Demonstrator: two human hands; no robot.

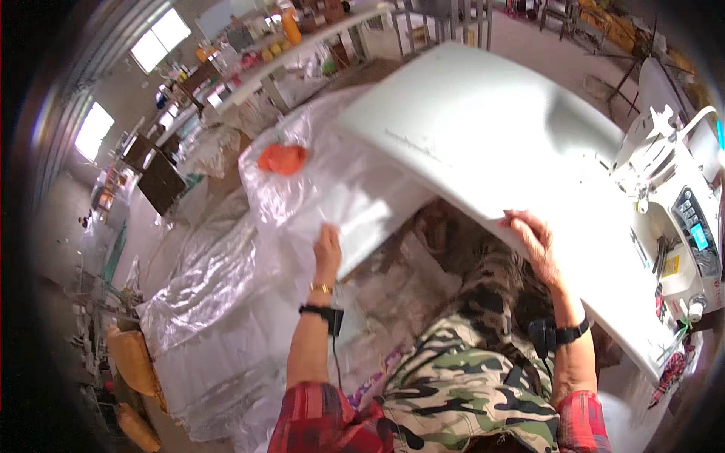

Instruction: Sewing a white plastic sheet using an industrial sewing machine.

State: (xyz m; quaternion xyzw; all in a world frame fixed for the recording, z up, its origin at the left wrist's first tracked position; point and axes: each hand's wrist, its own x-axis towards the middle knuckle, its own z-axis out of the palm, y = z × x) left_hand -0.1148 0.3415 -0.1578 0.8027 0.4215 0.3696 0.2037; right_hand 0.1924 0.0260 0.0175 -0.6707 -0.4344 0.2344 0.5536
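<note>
At the far left, tan rolls (134,355) stand beside a broad pile wrapped in shiny clear plastic film (204,283), with an orange-red bundle (282,159) lying on the film farther back. Over this pile is a thin white sheet (361,230), the piece being handled; the left hand (327,253) is at its left side, fingers pressed together and apparently pinching it. A thin cable (337,362) hangs from that wrist's black strap and could snag the film if the arm swept low. Past the camouflage garment (468,370), the right hand (533,241) rests at the near edge of the white table (483,128), fingers bent; glare hides whether they pinch anything. The sheet could slide or crease if only the left fingers bear it, or catch on the table's edge if pulled sideways. Farthest right, a sewing machine (664,162) stands on the table.
</note>
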